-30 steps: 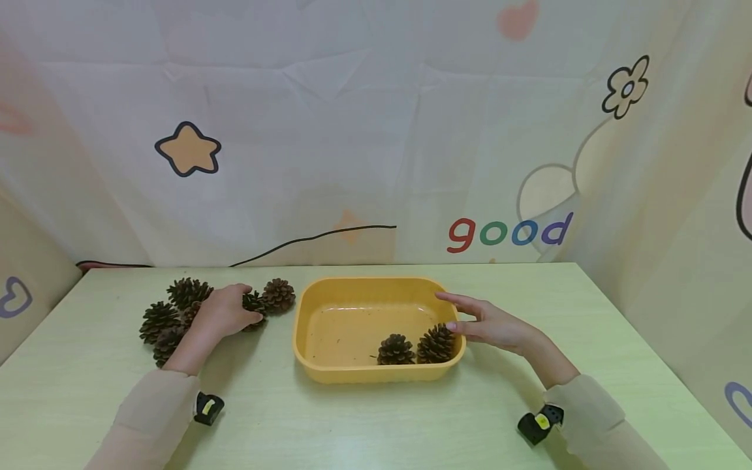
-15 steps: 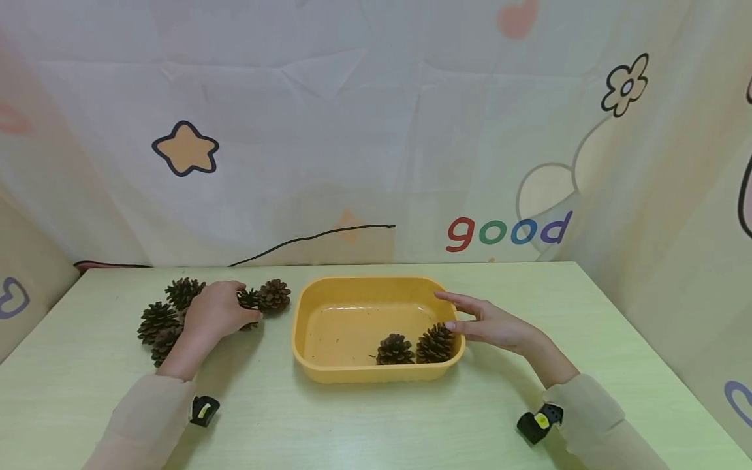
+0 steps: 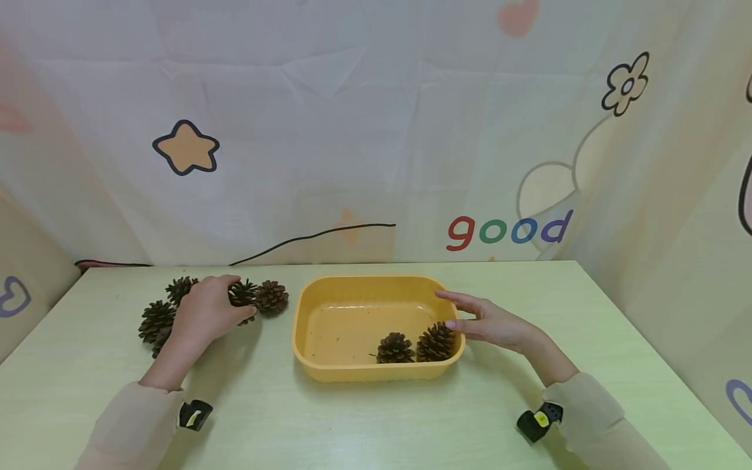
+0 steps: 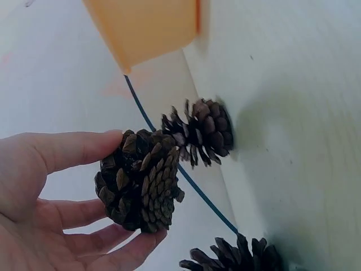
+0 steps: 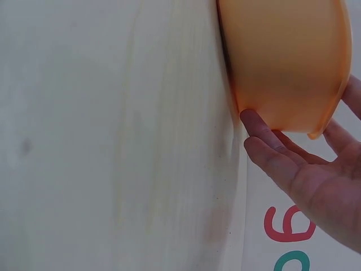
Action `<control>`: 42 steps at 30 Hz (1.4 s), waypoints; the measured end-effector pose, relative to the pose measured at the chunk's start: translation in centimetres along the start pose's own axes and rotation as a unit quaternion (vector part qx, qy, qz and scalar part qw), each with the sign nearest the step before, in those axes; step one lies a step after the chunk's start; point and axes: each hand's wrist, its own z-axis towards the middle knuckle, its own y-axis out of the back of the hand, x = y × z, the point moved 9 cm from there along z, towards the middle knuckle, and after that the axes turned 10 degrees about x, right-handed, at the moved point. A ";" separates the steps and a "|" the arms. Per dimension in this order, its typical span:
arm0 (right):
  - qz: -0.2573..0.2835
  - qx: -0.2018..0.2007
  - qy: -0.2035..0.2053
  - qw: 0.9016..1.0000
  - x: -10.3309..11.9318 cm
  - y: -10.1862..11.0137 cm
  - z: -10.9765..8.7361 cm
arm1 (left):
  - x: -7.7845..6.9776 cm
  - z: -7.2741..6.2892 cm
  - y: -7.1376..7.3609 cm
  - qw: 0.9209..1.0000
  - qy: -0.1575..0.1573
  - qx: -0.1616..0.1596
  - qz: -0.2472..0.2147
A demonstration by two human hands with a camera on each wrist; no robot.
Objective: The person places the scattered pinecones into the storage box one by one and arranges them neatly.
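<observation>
In the head view, my left hand (image 3: 205, 308) is at the left of the table, among several brown pine cones. It holds one pine cone (image 4: 138, 183) between the thumb and fingertips, as the left wrist view shows; the cone looks lifted off the table. Another cone (image 3: 271, 298) stands just to the right of it. My right hand (image 3: 490, 322) grips the right rim of a yellow plastic tub (image 3: 346, 373). Some of its fingers (image 5: 276, 161) lie against the outside wall. Two pine cones (image 3: 395, 348) sit in the tub's front right corner.
Behind my left hand and to its left lie more pine cones (image 3: 157, 320), partly covered by the hand. The pale green table (image 3: 376, 431) ends at a printed curtain (image 3: 294, 143) at the back. Black wrist cameras (image 3: 196, 414) are worn at both sleeves.
My left hand has drawn slightly left, and the pine cone it holds has shifted left and up a little. The right hand and the tub have stayed in place.
</observation>
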 end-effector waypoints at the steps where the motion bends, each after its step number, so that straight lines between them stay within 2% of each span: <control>1: 0.002 0.000 0.000 1.000 0.0 0.0 0.0 | -0.1 -0.1 0.1 1.000 -0.003 -0.002 -0.005; 14: 0.013 -0.001 -0.004 1.000 -0.1 0.0 0.2 | -1.8 -1.7 0.2 0.997 -0.030 -0.018 -0.065; 25: 0.016 -0.004 -0.009 1.000 -0.2 0.0 0.2 | -3.3 -2.8 0.3 0.992 -0.062 -0.032 -0.106; 35: 0.013 0.000 -0.003 1.000 -0.2 -0.1 0.1 | -4.9 -3.0 -0.2 0.986 -0.088 -0.034 -0.140; 42: 0.014 0.003 -0.001 1.000 -0.1 -0.1 0.2 | -5.9 -2.8 -1.0 0.980 -0.106 -0.016 -0.167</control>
